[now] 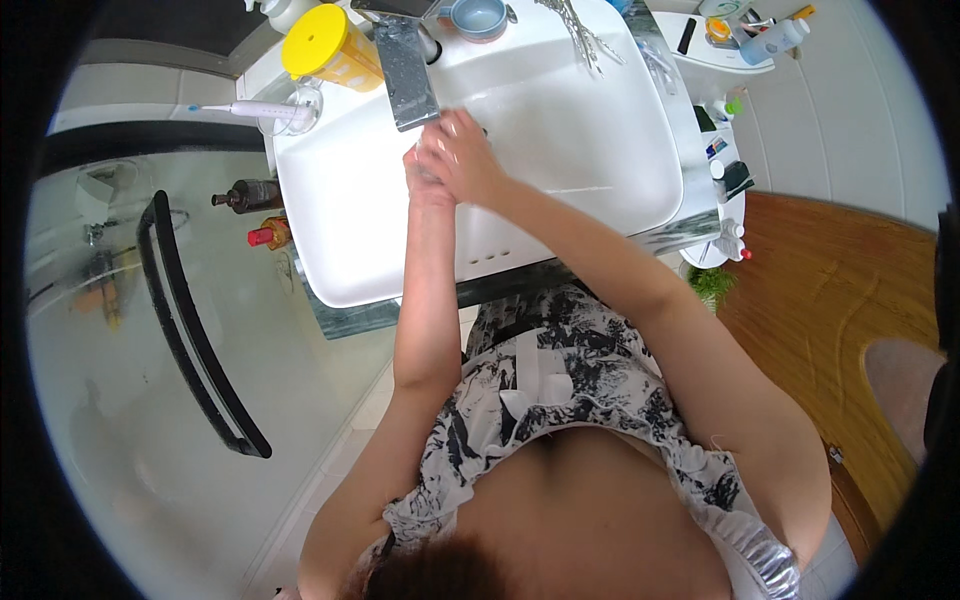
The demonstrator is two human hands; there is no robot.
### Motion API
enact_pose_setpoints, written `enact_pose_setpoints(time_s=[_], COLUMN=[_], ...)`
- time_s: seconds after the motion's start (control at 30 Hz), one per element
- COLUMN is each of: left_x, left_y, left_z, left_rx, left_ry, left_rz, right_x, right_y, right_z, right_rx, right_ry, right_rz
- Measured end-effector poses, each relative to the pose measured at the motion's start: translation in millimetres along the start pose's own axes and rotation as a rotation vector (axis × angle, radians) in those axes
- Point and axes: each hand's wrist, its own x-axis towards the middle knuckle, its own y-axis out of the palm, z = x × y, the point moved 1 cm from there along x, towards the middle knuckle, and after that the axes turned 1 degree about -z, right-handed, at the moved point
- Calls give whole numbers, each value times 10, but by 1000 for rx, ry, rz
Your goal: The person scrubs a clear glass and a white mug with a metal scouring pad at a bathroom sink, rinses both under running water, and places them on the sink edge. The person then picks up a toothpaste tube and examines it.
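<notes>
Both hands are together over the white washbasin [592,135], just below the end of a wide, flat metal faucet spout [409,75]. My right hand [466,161] lies over my left hand [414,174], its fingers wrapped around it. The skin shines as if wet. Most of my left hand's fingers are hidden under the right, so their pose is unclear. Droplets dot the spout's dark top.
Behind the basin's rim stand a yellow lidded cup [330,46], an electric toothbrush [262,110] in a glass, a blue cup [480,18] and silvery stems [577,34]. Two bottles show left, by a glass door with a black handle [199,322]. Toiletries crowd a white shelf [701,255] right.
</notes>
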Motion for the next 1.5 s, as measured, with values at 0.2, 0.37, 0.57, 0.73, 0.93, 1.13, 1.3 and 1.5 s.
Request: enact_pose_setpoints(time_s=[0.2, 0.37, 0.57, 0.73, 0.93, 1.13, 1.3, 1.5], left_x=[7, -209, -404, -522, -299, -200, -439, -774], left_y=[-8, 223, 416, 383, 300, 396, 458, 547], left_z=[-129, -58, -294, -329, -135, 28, -56, -497], left_rx=[-54, -188, -205, -35, 785, 1380, 1605, 2243], left_ry=[-81, -140, -3, 30, 357, 680, 940, 799], left_rz=[-344, -230, -382, -301, -265, -185, -268, -280], right_x=[-35, 62, -375, -806, -816, -887, -930, -957], right_y=[29, -15, -494, -956, -1207, -1162, -1168, -1188], right_z=[42, -236, -621, -355, 37, 250, 270, 258], right_rx=[-91, -148, -46, -329, -304, -154, -208, -209], right_ry=[64, 240, 759, 553, 539, 565, 544, 515], right_rz=[8, -1, -96, 341, 273, 297, 309, 326])
